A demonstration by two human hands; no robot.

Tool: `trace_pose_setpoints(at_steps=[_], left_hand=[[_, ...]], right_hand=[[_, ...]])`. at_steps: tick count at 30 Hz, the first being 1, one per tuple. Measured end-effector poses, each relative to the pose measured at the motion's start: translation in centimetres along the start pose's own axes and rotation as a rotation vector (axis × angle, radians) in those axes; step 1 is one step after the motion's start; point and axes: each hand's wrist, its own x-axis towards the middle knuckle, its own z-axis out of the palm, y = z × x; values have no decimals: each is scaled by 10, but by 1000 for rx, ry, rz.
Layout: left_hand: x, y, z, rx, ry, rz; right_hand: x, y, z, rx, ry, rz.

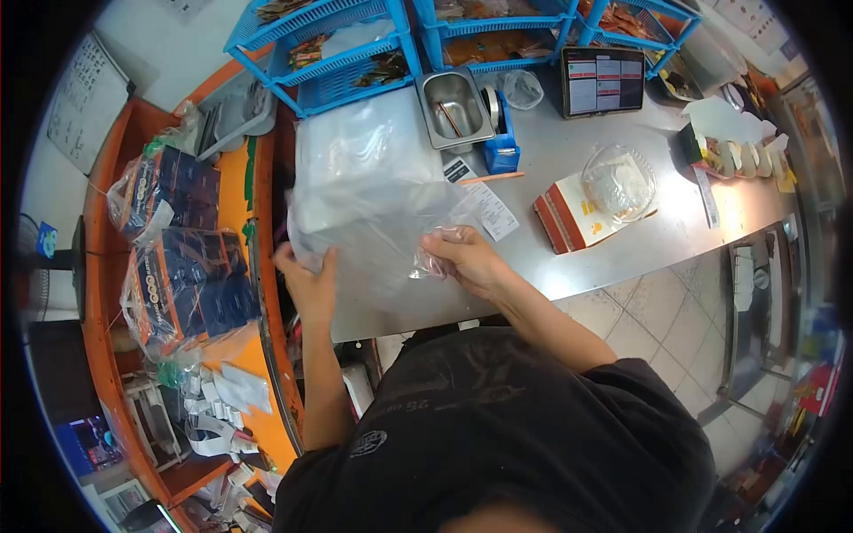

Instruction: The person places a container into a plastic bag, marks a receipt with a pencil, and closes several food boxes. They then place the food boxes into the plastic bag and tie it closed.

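Observation:
A clear plastic bag (373, 253) hangs between my hands at the front edge of the steel counter. My left hand (309, 289) grips its left edge, with the thumb over the film and the other fingers partly hidden. My right hand (468, 258) pinches the bag's bunched right side, where the clear film is crumpled and shiny. Just behind lies a stack of clear plastic bags (364, 133). A printed receipt (493, 213) is on the counter beyond my right hand.
Right of the receipt stands a white and red box (573, 213) beside a round clear plastic container (619, 185). Behind are a steel tub (453, 107), a blue tape dispenser (503, 147), a tablet (604, 82) and blue racks (355, 84). Wrapped dark packs (191, 289) line the orange shelf leftward.

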Motion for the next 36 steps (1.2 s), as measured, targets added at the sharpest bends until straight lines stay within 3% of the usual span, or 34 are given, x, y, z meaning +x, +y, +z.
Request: trace_pose_setpoints(at_steps=[2, 3, 4, 5, 6, 7, 8, 9, 10, 11, 13, 14, 15, 17, 19, 21, 22, 23, 25, 26, 27, 28, 29, 30, 31, 33, 34, 36], left_hand=[[-7, 9, -10, 81, -104, -13], [-10, 19, -12, 158, -207, -25], [-21, 22, -8, -284, -507, -258], [-40, 31, -1, -362, -620, -354], [-55, 37, 3, -440, -733, -448], [-58, 34, 2, -437, -728, -449], [-59, 31, 2, -501, -697, -555], [-60, 28, -1, -562, -666, -664], [-56, 26, -8, -561, -664, -665], [-48, 22, -20, -445, -637, -525], [-26, 14, -53, -139, -562, -199], [-17, 16, -69, 49, -512, -13], [-13, 35, -81, -4, -176, 34], [10, 46, -126, 326, -48, 346], [6, 12, -148, 407, 34, 333], [2, -27, -156, 490, 247, 192], [-4, -41, -150, 529, 166, 83], [-10, -50, -143, 536, 167, 80], [-10, -29, -106, -171, 145, -64], [-7, -36, -109, -174, 138, -64], [-3, -45, -115, -591, 81, -512], [-2, -51, -119, -999, 17, -967], [-7, -55, -121, -998, 17, -971], [-12, -54, -122, -1058, -210, -971], [-18, -55, -126, -1106, -439, -968], [-27, -70, -142, -1124, -440, -977], [-31, -82, -151, -1151, -442, -977], [-32, -98, -161, -1210, -450, -974]], right_hand=[[9, 4, 7, -382, 108, -76], [13, 8, 16, -381, 107, -76], [13, 17, 28, -470, 92, -89], [14, 22, 37, -562, 73, -105], [14, 25, 41, -564, 68, -99], [15, 27, 46, -296, 34, 25], [17, 28, 47, -26, 1, 144], [18, 28, 47, -21, 0, 145], [18, 26, 45, -243, -37, 85], [18, 24, 42, -466, -74, 24], [14, 5, 26, -1171, -85, -402], [20, 6, 1, -1321, 19, -636], [24, 9, -22, -1459, 134, -870], [-7, -47, -6, -1289, 306, -674], [-21, -34, -12, -1244, 388, -754], [-26, -26, -23, -1205, 459, -832], [-22, -26, -30, -929, 448, -833], [-19, -24, -33, -650, 435, -815], [-25, -27, -8, -462, 401, -712], [-31, -21, 2, -19, 300, -312], [-35, -18, 6, 415, 184, 93], [-35, -12, -1, 415, 190, 91], [-34, -3, -17, 461, -156, 131], [-34, 1, -27, 500, -506, 167], [-29, -8, -31, 507, -502, 171], [-13, -42, -39, 261, 48, 136], [-18, -48, -42, 260, 48, 138], [-26, -58, -49, -264, -399, 498]])
